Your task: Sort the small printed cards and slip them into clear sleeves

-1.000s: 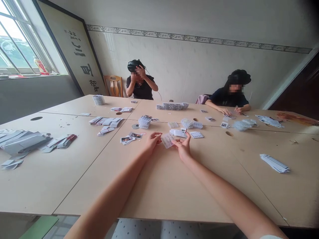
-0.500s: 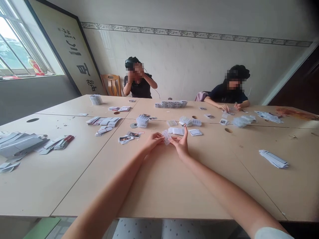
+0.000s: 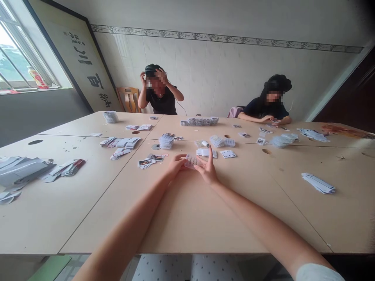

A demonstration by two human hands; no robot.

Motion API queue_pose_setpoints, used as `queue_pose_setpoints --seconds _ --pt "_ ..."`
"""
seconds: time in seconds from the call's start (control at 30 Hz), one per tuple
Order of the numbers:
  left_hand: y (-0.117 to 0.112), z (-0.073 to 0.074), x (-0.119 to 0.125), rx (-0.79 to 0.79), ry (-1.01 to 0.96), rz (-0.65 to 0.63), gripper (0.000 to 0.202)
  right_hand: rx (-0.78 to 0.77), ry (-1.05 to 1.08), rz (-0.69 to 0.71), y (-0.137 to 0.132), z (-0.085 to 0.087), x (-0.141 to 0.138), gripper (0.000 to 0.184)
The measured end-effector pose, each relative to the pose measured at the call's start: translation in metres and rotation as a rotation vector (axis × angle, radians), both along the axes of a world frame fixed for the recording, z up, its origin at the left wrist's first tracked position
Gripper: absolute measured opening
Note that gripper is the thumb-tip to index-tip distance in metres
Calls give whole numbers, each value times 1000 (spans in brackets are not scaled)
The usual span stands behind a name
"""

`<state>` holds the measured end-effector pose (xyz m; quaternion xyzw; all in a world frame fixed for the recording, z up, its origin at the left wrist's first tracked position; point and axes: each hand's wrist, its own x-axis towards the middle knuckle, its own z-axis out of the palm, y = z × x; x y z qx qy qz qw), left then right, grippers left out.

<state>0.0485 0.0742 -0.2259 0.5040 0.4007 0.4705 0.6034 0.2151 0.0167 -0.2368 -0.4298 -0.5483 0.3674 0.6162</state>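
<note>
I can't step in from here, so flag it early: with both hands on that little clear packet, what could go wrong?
1. The clear packet is pinched only at its ends by the left hand and right hand; the grip looks light, so it might slip.
2. Loose cards and the clear stack lie close by; a forearm sweep could scatter them.

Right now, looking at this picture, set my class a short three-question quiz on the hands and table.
1. True or false: both hands, left hand and right hand, hold the clear packet.
2. How many other people sit at the table?
3. The card pile lies on which side of the hands: A left, B right?

Key: 1 true; 2 two; 3 B.
</note>
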Motion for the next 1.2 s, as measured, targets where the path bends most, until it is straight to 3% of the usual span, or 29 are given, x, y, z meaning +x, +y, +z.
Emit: queue_pose_setpoints --seconds 0.3,0.53,0.87,1.2 --pt "5 -2 -5 3 -16 -41 46 -157 280 63 8 -1 2 117" --pt "-6 5 2 63 68 17 33 -236 395 69 4 7 4 125" --pt "-4 -1 -1 118 167 86 30 -250 338 119 0 12 7 134" --pt "-6 3 2 160 211 -83 44 -260 313 134 -1 13 6 134"
